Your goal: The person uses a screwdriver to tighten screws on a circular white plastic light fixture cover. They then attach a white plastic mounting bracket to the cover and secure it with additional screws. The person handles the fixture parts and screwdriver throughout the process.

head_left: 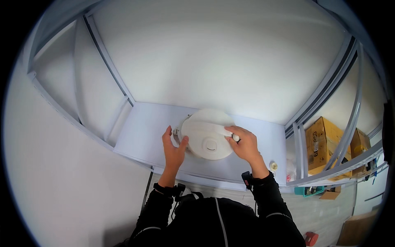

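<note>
A white round appliance (204, 123), disc-shaped from above, lies on the white shelf (140, 123). A raised band crosses its top, with a rounded-square button or panel (211, 144) below the band. My left hand (173, 153) is at its left edge, thumb and fingers apart, beside a small metal-looking part (176, 133). At the right edge, my right hand (245, 145) has its fingers closed around a small white cylindrical piece (235, 138) with a dark ring. Whether this piece is joined to the appliance I cannot tell.
A small pale yellowish object (273, 165) stands near the shelf's right front corner. Grey metal frame posts (325, 86) rise on both sides. Beyond the right side are cardboard boxes (323, 144), a teal bin (308, 191) and a red object (311, 238) on the floor.
</note>
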Tool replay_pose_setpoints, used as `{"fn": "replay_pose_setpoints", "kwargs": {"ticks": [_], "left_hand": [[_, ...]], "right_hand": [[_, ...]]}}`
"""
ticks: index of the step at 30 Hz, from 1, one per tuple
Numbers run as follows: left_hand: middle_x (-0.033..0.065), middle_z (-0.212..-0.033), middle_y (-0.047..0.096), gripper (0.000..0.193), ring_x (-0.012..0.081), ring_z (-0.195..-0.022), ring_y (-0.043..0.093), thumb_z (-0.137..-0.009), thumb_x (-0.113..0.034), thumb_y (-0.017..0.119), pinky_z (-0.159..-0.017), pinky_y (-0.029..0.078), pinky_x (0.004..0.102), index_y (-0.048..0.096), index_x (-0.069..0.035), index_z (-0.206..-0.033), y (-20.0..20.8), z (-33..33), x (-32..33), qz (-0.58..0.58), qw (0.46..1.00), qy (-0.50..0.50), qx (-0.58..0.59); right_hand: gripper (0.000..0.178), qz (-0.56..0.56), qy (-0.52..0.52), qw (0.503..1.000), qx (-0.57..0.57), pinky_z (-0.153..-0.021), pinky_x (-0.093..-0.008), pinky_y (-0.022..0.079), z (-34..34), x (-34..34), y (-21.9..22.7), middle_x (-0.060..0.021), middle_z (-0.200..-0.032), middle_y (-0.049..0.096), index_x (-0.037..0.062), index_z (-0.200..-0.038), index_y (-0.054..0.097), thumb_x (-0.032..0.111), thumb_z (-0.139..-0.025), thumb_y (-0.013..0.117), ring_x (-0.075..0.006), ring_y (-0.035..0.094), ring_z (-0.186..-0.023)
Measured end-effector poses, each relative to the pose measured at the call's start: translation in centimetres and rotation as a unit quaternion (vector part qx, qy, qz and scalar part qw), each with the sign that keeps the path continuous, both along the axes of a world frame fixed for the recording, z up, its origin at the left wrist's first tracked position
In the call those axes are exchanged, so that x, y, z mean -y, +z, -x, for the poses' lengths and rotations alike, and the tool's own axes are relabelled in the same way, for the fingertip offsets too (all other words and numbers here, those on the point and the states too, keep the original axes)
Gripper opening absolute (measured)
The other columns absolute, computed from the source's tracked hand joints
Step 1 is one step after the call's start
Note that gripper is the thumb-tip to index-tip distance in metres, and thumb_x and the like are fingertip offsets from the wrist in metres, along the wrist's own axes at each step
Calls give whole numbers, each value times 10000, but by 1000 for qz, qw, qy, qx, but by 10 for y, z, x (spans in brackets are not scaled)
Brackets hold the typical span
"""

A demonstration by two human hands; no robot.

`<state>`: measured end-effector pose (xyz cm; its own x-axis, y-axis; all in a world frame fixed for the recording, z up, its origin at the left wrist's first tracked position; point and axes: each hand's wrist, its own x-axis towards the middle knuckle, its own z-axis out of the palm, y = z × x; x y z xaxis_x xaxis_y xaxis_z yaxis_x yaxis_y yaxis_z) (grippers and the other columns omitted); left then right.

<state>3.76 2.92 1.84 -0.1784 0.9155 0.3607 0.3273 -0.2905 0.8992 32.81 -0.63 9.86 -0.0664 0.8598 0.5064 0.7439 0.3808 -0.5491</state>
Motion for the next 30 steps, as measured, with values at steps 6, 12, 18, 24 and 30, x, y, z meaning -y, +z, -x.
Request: {"fn": "replay_pose_setpoints", "kwargs": {"ticks": [6, 12, 18, 24, 30], "left_hand": [[248, -1603, 401, 969, 351, -1491, 416, -949, -304, 825, -1230, 362, 451, 265, 86, -1636, -16, 12, -26, 99, 984, -78, 129], [239, -1591, 414, 963, 323, -1441, 461, -943, -266, 826, -1201, 398, 438, 253, 69, -1641, -17, 11, -29, 97, 977, -122, 142], [228, -1570, 440, 939, 308, -1407, 489, -955, -242, 804, -1175, 424, 429, 244, 61, -1645, -22, 12, -33, 89, 967, -148, 189], [229, -1589, 419, 851, 313, -1397, 505, -1012, -213, 719, -1143, 457, 428, 229, 41, -1659, -27, 9, -36, 103, 959, -150, 218], [254, -1584, 406, 814, 332, -1398, 509, -1021, -192, 681, -1148, 461, 438, 229, 50, -1654, -17, 5, -38, 107, 975, -127, 147]], "right_hand": [[307, 71, 2, 997, 35, -829, -426, 592, 23, -26, 10, -68, -1196, 780, 194, -1203, 782, 168, -897, 788, -346, 739, -1003], [301, 80, 0, 996, 48, -826, -425, 588, 36, -40, 16, -53, -1193, 779, 189, -1195, 783, 158, -896, 776, -341, 736, -993], [287, 79, 6, 995, 66, -845, -417, 589, 45, -46, 15, -54, -1195, 779, 177, -1180, 788, 142, -896, 766, -341, 735, -1009], [293, 99, 5, 994, 38, -847, -420, 590, 46, -53, 9, -73, -1194, 778, 173, -1177, 789, 136, -887, 775, -350, 736, -1003], [309, 96, -2, 995, 27, -844, -428, 589, 39, -54, 2, -94, -1154, 780, 167, -1190, 779, 155, -881, 796, -368, 735, -990]]}}
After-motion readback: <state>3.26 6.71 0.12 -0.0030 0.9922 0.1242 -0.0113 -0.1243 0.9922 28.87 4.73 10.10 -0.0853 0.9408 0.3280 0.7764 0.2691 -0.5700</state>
